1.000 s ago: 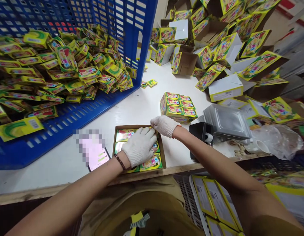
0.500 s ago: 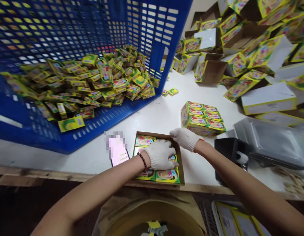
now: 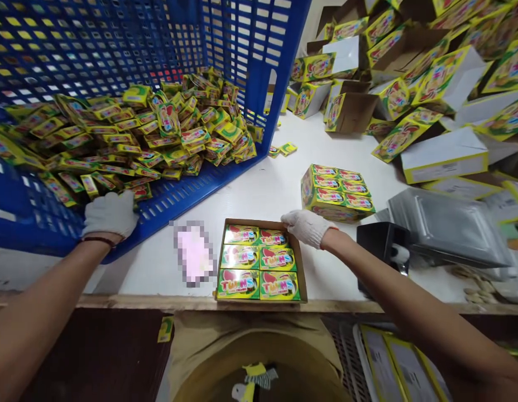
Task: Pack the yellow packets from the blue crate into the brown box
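A brown cardboard tray (image 3: 301, 262) lies at the table's near edge, filled with several yellow-green packets (image 3: 259, 259) in two columns. My right hand (image 3: 306, 227), in a white knit glove, rests curled on the tray's far right corner. My left hand (image 3: 110, 215), also gloved, has reached into the open side of the tipped blue plastic crate (image 3: 167, 198) and lies on the near packets of the loose pile (image 3: 129, 139). Its fingers are bent over them; whether it holds one is hidden.
A wrapped block of packets (image 3: 336, 192) stands right of the tray. A blurred phone (image 3: 195, 251) lies left of it. A black tape dispenser (image 3: 380, 245) and silver foil bags (image 3: 447, 223) sit at right. Open display boxes (image 3: 409, 84) are heaped behind.
My left hand has left the tray's packets and swung left into the blue crate. The right hand has stayed on the tray's corner. The camera has shifted a little.
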The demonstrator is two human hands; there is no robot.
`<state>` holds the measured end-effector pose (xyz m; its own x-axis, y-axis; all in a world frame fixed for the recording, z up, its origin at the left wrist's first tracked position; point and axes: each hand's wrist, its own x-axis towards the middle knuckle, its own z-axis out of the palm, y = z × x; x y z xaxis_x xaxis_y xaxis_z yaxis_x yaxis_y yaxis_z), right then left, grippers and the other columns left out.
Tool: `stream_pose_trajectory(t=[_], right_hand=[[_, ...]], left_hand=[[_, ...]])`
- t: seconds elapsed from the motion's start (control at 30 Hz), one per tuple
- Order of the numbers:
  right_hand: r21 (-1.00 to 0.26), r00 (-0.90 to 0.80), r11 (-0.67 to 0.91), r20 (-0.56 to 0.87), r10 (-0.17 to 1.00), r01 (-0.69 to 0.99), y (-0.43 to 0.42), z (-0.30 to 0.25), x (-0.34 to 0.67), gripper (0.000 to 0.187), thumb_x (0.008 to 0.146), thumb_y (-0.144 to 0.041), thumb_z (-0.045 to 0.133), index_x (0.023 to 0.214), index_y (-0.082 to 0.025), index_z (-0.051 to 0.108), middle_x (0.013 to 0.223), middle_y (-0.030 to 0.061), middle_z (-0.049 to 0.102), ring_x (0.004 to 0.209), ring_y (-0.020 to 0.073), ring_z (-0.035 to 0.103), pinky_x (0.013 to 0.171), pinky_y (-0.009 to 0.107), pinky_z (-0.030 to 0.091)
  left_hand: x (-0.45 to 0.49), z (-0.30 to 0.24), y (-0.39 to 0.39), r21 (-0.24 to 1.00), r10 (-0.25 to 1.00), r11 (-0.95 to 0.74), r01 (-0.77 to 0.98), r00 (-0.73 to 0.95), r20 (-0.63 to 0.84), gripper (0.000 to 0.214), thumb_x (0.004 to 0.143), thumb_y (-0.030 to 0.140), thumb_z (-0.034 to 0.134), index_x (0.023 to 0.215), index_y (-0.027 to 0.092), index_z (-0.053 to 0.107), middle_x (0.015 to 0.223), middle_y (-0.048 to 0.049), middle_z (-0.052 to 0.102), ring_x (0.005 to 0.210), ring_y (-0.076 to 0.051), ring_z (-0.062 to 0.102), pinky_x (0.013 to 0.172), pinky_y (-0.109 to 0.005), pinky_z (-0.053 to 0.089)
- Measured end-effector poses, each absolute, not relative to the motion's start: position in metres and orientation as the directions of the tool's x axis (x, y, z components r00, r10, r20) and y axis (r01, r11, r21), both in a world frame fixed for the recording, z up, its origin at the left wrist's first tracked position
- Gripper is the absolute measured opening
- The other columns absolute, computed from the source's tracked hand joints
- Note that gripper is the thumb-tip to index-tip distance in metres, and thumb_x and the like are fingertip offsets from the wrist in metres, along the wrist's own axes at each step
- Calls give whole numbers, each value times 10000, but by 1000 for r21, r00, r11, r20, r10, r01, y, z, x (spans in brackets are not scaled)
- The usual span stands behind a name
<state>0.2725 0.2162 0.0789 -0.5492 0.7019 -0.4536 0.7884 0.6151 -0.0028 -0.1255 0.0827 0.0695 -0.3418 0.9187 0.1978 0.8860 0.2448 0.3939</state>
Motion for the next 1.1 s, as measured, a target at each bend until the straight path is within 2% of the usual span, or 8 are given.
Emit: stream_pose_trajectory(t=[0.13, 0.3, 0.4, 0.53, 0.73, 0.87, 1.0, 1.1], right_hand=[[-104, -591, 586, -252, 766, 804, 209, 82, 274, 246, 928, -155, 494, 1077, -171, 689, 1173, 102, 661, 1000, 203, 637, 791, 264, 458], [-501, -657, 584, 39, 753, 639, 203, 103, 259, 261, 914, -104, 489, 1093, -149, 674, 1130, 75, 692, 1047, 161, 633, 931, 250, 460], [-628, -699, 545, 2, 715, 555, 202, 118, 250, 283, 912, -186, 557, 1179, -165, 645, 1131, 53, 701, 1005, 164, 644, 892, 268, 480], [-627, -737, 553, -50, 674, 548, 203, 126, 254, 278, 900, -163, 563, 1166, -149, 641, 1021, 30, 702, 926, 156, 634, 828, 252, 467], [-339, -768, 736, 57, 638, 586, 190, 134, 270, 185, 895, -221, 593, 1061, -159, 648, 1099, 80, 664, 967, 190, 599, 818, 265, 434], [-276, -606, 567, -82, 791, 776, 180, 125, 282, 392, 915, -264, 557, 1303, -208, 562, 1053, 76, 705, 902, 211, 636, 771, 281, 451], [-442, -443, 379, -47, 895, 813, 172, 86, 293, 410, 951, -276, 485, 1356, -212, 511, 1072, 63, 705, 938, 199, 650, 790, 267, 464], [-472, -323, 290, 11, 946, 833, 166, 56, 293, 366, 962, -343, 467, 1291, -199, 537, 1032, 69, 695, 916, 207, 643, 791, 279, 459]], left_hand=[[-67, 86, 102, 633, 832, 359, 686, -543, 117, 344, 848, 281, 595, 1168, 162, 551, 1019, -46, 587, 1163, -349, 545, 1063, -637, 365], [18, 81, 118, 914, 962, 87, 396, -272, 26, 510, 782, 307, 671, 1226, 176, 457, 995, -42, 668, 908, -200, 670, 814, -351, 582], [57, 76, 119, 997, 997, 6, 82, -80, 0, 553, 735, 368, 728, 1172, 190, 441, 977, -52, 665, 847, -196, 676, 683, -301, 575], [81, 74, 124, 997, 998, -38, 74, -50, 42, 595, 738, 443, 738, 1192, 189, 448, 984, -52, 645, 846, -195, 662, 685, -312, 560], [92, 74, 132, 831, 960, -269, 486, 67, 272, 432, 860, 302, 588, 1268, 198, 494, 968, -54, 662, 906, -209, 650, 820, -373, 539], [96, 71, 126, 671, 907, -351, 653, 58, 418, 312, 892, 263, 534, 1193, 179, 542, 985, -75, 660, 886, -203, 645, 810, -356, 526], [95, 55, 107, 391, 880, -474, 789, 411, 237, 172, 930, 247, 483, 852, 189, 626, 867, -68, 644, 844, -233, 607, 778, -390, 489], [98, 43, 88, 252, 836, -541, 802, 547, 53, 143, 917, 271, 561, 853, 187, 658, 946, -92, 675, 957, -277, 609, 907, -459, 467]])
